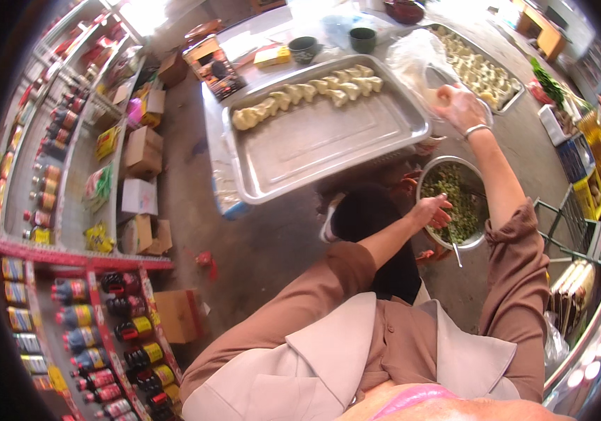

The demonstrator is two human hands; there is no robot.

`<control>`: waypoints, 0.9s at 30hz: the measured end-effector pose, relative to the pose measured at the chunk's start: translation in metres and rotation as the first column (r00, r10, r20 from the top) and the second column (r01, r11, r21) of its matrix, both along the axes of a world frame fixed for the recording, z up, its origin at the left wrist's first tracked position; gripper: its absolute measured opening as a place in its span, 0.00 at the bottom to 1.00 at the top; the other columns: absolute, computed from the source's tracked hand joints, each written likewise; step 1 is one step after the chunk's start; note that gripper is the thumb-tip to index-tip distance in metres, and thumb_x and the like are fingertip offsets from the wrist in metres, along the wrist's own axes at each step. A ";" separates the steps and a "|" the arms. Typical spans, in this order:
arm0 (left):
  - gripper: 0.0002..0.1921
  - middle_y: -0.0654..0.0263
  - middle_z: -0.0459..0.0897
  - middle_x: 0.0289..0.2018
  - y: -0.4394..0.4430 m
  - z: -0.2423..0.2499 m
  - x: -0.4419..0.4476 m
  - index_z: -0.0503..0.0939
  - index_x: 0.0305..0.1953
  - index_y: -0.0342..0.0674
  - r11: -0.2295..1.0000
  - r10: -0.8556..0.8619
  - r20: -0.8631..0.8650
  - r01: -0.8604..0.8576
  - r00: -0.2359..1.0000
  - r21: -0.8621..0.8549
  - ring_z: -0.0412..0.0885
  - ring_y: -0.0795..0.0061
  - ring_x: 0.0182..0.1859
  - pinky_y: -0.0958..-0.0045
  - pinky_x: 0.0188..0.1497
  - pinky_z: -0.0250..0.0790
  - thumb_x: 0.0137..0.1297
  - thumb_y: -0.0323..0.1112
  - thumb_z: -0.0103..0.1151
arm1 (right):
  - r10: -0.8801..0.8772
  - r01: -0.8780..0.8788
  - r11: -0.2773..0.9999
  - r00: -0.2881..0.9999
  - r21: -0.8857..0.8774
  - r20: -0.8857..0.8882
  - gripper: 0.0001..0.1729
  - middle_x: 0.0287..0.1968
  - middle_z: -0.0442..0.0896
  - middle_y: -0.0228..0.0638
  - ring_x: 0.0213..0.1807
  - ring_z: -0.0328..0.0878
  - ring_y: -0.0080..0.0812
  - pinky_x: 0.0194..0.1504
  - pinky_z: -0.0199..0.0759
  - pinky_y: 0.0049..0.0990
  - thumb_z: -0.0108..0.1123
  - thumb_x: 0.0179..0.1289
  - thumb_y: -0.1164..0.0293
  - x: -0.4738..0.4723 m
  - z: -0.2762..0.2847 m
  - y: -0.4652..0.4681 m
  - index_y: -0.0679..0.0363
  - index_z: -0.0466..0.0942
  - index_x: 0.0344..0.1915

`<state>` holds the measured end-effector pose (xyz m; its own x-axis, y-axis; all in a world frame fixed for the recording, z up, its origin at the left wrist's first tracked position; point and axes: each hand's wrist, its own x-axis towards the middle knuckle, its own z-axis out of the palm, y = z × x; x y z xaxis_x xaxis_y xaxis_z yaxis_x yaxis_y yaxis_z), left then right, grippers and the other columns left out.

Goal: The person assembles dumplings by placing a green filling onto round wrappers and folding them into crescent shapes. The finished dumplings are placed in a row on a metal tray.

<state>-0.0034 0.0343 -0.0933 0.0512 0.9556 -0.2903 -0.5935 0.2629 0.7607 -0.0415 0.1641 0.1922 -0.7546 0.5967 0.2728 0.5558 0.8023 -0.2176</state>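
My right hand [461,109], with a bangle at the wrist, reaches to a clear plastic bag [413,52] over a bowl right of the large metal tray; its fingers are bent, and what they grip is hard to make out. My left hand [431,211] hovers over the near left rim of a metal bowl [482,231] of chopped green filling [450,194], fingers apart, with nothing seen in it. A spoon handle [457,255] sticks out over that bowl's near rim. Rows of folded dumplings [300,93] lie along the far side of the metal tray [326,171].
A second tray [511,100] full of dumplings [471,60] stands at the far right. Dark green cups [303,50] and a yellow box [272,56] are behind the near tray. Shelves of bottles [45,185] and cardboard boxes [144,151] line the left; crates [590,194] stand right.
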 end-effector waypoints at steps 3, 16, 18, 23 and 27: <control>0.32 0.59 0.85 0.32 0.007 -0.018 -0.001 0.75 0.53 0.34 1.000 -0.024 0.015 0.024 1.000 0.013 0.82 0.70 0.31 0.70 0.34 0.76 0.71 0.62 0.41 | 0.022 -0.023 1.000 0.998 -0.006 -0.055 0.19 0.39 0.86 0.41 0.42 0.83 0.43 0.46 0.74 0.36 0.64 0.54 0.53 -0.001 -0.001 0.002 0.53 0.85 0.39; 0.33 0.54 0.85 0.33 0.005 -0.027 -0.009 0.75 0.55 0.35 0.999 -0.021 0.018 0.021 1.000 -0.025 0.84 0.65 0.33 0.65 0.36 0.76 0.70 0.63 0.43 | -0.602 -0.300 0.570 0.480 -0.765 -0.638 0.13 0.37 0.85 0.30 0.34 0.82 0.25 0.33 0.79 0.27 0.61 0.65 0.62 0.026 0.001 0.017 0.57 0.83 0.43; 0.33 0.54 0.85 0.34 0.013 -0.041 -0.014 0.74 0.55 0.34 0.993 -0.038 -0.114 0.051 0.993 0.110 0.84 0.64 0.34 0.65 0.38 0.77 0.70 0.62 0.43 | -0.725 -0.535 0.392 0.322 -0.748 -0.609 0.10 0.37 0.84 0.32 0.34 0.82 0.29 0.35 0.81 0.30 0.61 0.65 0.68 0.051 0.000 0.010 0.58 0.80 0.44; 0.36 0.54 0.85 0.39 -0.003 -0.009 -0.018 0.70 0.59 0.32 0.994 -0.107 0.128 0.105 0.986 0.021 0.84 0.66 0.39 0.65 0.44 0.76 0.71 0.63 0.40 | -0.825 -0.667 0.200 0.280 -0.718 -0.490 0.08 0.36 0.84 0.34 0.34 0.82 0.31 0.34 0.81 0.30 0.57 0.68 0.68 0.127 -0.039 -0.049 0.58 0.79 0.43; 0.38 0.56 0.84 0.44 -0.032 0.061 -0.004 0.71 0.59 0.35 0.973 -0.139 0.154 0.106 0.978 0.205 0.82 0.68 0.45 0.65 0.48 0.74 0.70 0.67 0.36 | -0.837 -0.742 -0.077 0.411 -0.666 -0.362 0.13 0.41 0.85 0.37 0.41 0.83 0.32 0.43 0.80 0.30 0.53 0.70 0.66 0.178 -0.091 -0.108 0.62 0.78 0.46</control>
